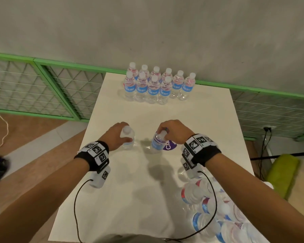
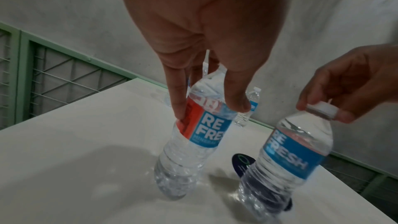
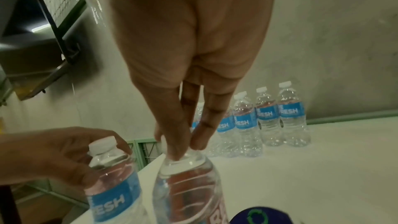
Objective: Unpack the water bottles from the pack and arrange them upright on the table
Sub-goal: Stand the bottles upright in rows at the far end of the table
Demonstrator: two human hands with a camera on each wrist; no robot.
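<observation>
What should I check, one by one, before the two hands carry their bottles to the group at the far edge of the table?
1. Left hand grips its bottle around the upper body: ok.
2. Right hand pinches its bottle only at the cap: ok, but a weaker hold.
3. Both held bottles upright: not ok, the right one tilts.
4. Bottoms of the held bottles clear of the table: cannot tell.
5. Free place in the front row of the standing bottles, on its right side: ok.
6. Path between hands and the group free of things: ok.
</observation>
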